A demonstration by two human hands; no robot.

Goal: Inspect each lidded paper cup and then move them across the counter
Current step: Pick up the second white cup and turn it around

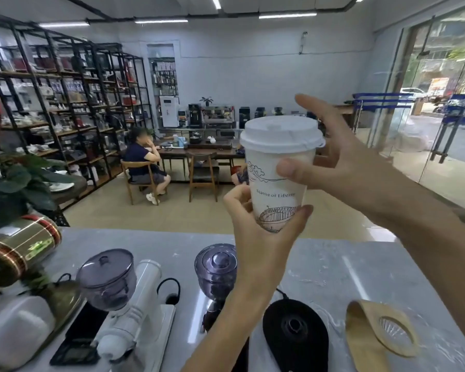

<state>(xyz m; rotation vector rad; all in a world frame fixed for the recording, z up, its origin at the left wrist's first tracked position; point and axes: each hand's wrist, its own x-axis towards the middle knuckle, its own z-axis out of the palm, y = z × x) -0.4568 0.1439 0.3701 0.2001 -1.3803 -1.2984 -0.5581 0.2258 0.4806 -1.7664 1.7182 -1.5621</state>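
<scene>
A grey marble counter (pixel 333 267) stretches beneath both hands. Below the left hand stand a white grinder (pixel 140 304) and a black kettle base (pixel 295 334). The left hand (pixel 255 229) grips the bottom of a lidded paper cup (pixel 278 173) held upright above the counter. The right hand (pixel 341 162), fingers spread wide, touches the cup's upper side with its thumb.

A single wide-angle camera on the person's head looks forward and slightly down across the grey worktop (pixel 333 264) toward the shop beyond its far edge, close enough that both raised forearms fill the near foreground.
</scene>
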